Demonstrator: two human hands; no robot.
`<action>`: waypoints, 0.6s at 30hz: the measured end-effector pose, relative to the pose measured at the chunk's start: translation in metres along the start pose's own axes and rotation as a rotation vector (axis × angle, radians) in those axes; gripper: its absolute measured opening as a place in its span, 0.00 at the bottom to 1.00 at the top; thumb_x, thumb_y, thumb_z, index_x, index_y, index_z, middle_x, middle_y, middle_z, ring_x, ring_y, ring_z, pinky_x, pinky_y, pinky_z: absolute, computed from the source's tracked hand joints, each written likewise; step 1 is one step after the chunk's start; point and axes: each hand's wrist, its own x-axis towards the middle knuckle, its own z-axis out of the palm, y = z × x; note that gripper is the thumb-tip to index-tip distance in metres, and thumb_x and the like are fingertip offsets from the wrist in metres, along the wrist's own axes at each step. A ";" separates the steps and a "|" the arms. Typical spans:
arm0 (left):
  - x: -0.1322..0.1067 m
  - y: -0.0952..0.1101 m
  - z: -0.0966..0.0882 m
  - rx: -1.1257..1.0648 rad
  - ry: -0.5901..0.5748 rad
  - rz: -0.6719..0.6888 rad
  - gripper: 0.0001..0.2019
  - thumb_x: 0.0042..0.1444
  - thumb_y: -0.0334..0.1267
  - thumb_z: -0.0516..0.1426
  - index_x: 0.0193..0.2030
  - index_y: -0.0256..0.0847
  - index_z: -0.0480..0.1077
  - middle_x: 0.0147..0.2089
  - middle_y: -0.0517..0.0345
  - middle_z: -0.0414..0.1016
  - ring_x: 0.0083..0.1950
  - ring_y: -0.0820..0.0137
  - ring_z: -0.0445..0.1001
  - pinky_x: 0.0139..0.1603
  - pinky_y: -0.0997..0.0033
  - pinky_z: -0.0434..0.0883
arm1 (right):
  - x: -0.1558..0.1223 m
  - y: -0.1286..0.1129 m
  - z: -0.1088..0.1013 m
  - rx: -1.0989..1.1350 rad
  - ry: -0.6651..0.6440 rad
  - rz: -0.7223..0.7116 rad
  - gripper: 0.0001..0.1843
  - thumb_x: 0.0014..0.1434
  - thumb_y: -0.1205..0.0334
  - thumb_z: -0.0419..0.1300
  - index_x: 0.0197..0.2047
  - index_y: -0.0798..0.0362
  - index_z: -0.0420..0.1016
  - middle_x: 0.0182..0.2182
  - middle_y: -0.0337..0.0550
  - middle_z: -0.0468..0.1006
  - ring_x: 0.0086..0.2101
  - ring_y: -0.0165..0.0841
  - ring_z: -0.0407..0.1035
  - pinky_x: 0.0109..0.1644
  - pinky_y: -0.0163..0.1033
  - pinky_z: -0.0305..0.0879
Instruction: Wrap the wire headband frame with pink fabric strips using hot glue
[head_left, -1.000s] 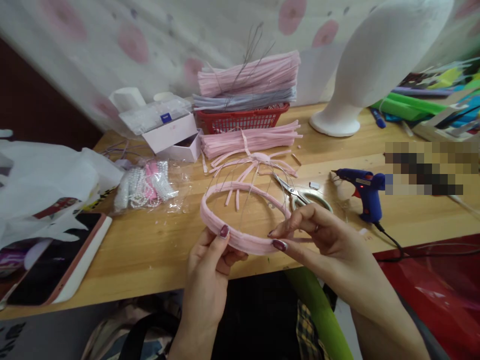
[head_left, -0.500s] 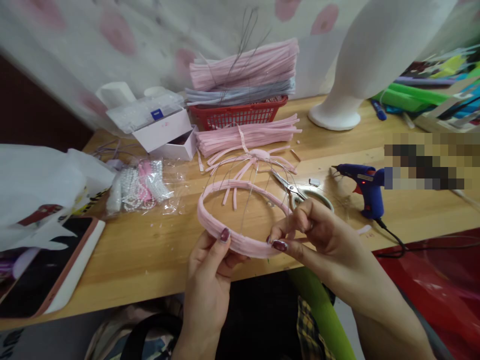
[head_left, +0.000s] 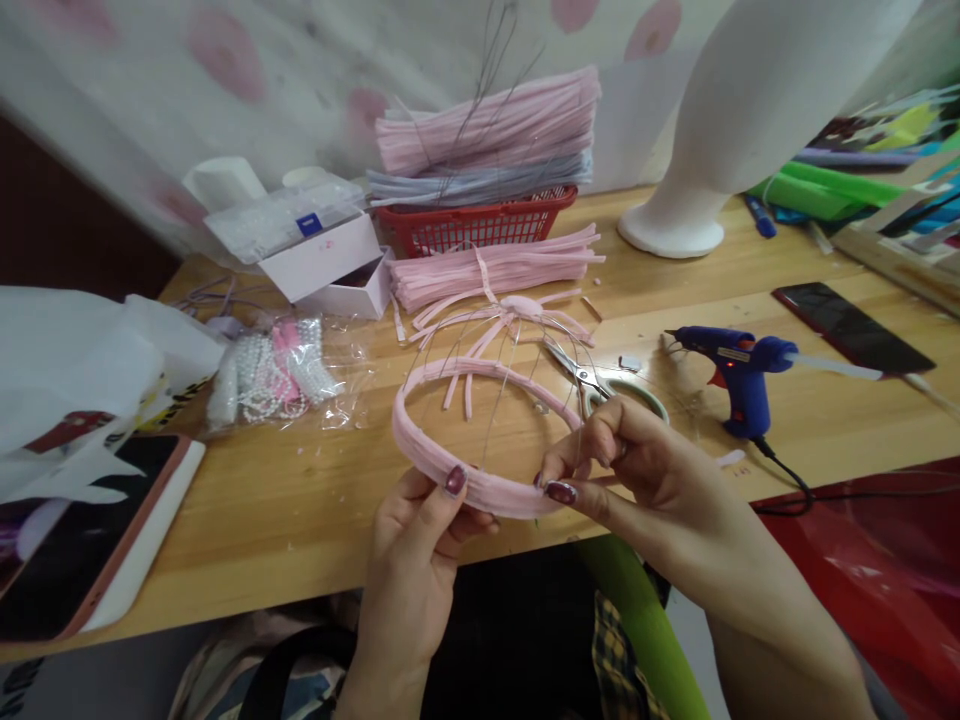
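A pink ring (head_left: 424,452), wrapped in fuzzy strips like pipe cleaners, is held tilted above the front of the table. Thin wires arch up from it to a pink fuzzy hub (head_left: 521,308) with several pink strips spreading out. My left hand (head_left: 420,540) pinches the near left of the ring, thumb on the outer face. With thumb and fingertips, my right hand (head_left: 622,465) grips the ring's near right side. Scissors (head_left: 600,385) with pale handles lie just behind my right hand, partly hidden by it.
A blue glue gun (head_left: 739,370) with its cord and a dark phone (head_left: 855,325) lie to the right. Behind are a pink pipe-cleaner bundle (head_left: 495,268), a red basket (head_left: 480,225) and a white foam stand (head_left: 675,215). Bagged beads (head_left: 285,375) and another phone (head_left: 97,540) are left.
My left thumb has shifted very slightly to the right and down along the ring. My right hand keeps nearly the same grip.
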 end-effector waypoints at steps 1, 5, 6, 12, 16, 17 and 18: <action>-0.001 0.001 0.001 0.013 0.006 0.000 0.13 0.42 0.40 0.73 0.28 0.37 0.77 0.23 0.64 0.76 0.22 0.79 0.72 0.25 0.84 0.75 | 0.000 0.000 0.000 -0.003 -0.001 -0.001 0.15 0.64 0.66 0.62 0.35 0.47 0.56 0.35 0.38 0.80 0.35 0.30 0.77 0.36 0.34 0.73; -0.002 0.002 0.002 0.010 0.017 0.009 0.14 0.39 0.39 0.74 0.30 0.37 0.77 0.25 0.64 0.78 0.22 0.81 0.72 0.25 0.85 0.74 | -0.001 0.002 0.001 -0.021 -0.007 0.000 0.15 0.65 0.65 0.62 0.36 0.47 0.56 0.35 0.37 0.80 0.36 0.29 0.77 0.38 0.33 0.72; -0.002 0.002 0.002 0.001 0.020 0.012 0.15 0.39 0.39 0.75 0.30 0.37 0.77 0.25 0.64 0.78 0.22 0.81 0.72 0.25 0.85 0.74 | -0.001 0.002 0.001 -0.023 -0.007 -0.004 0.14 0.65 0.65 0.62 0.36 0.47 0.57 0.35 0.36 0.80 0.36 0.29 0.77 0.39 0.33 0.72; 0.006 0.010 0.006 -0.008 -0.012 0.072 0.14 0.41 0.39 0.74 0.32 0.37 0.78 0.25 0.65 0.77 0.22 0.80 0.74 0.25 0.86 0.74 | 0.003 -0.001 -0.003 -0.188 0.106 -0.174 0.09 0.64 0.62 0.65 0.43 0.46 0.68 0.39 0.38 0.77 0.42 0.32 0.76 0.45 0.36 0.74; 0.012 0.022 0.021 -0.029 -0.080 0.141 0.15 0.41 0.41 0.74 0.32 0.39 0.79 0.24 0.65 0.77 0.22 0.80 0.74 0.24 0.86 0.75 | 0.006 -0.010 -0.011 -0.430 0.260 -0.369 0.10 0.65 0.65 0.62 0.49 0.43 0.72 0.42 0.40 0.77 0.45 0.33 0.75 0.47 0.36 0.73; 0.012 0.025 0.025 -0.040 -0.090 0.147 0.15 0.41 0.41 0.74 0.32 0.39 0.79 0.23 0.65 0.76 0.22 0.80 0.73 0.24 0.86 0.75 | 0.007 -0.014 -0.013 -0.469 0.259 -0.399 0.10 0.66 0.65 0.60 0.50 0.43 0.72 0.42 0.40 0.78 0.44 0.33 0.75 0.44 0.34 0.73; 0.012 0.028 0.030 -0.053 -0.090 0.153 0.14 0.40 0.41 0.74 0.31 0.39 0.79 0.23 0.66 0.76 0.22 0.81 0.73 0.24 0.86 0.75 | 0.008 -0.017 -0.014 -0.506 0.244 -0.424 0.10 0.66 0.66 0.59 0.49 0.43 0.73 0.41 0.40 0.79 0.43 0.33 0.76 0.41 0.33 0.73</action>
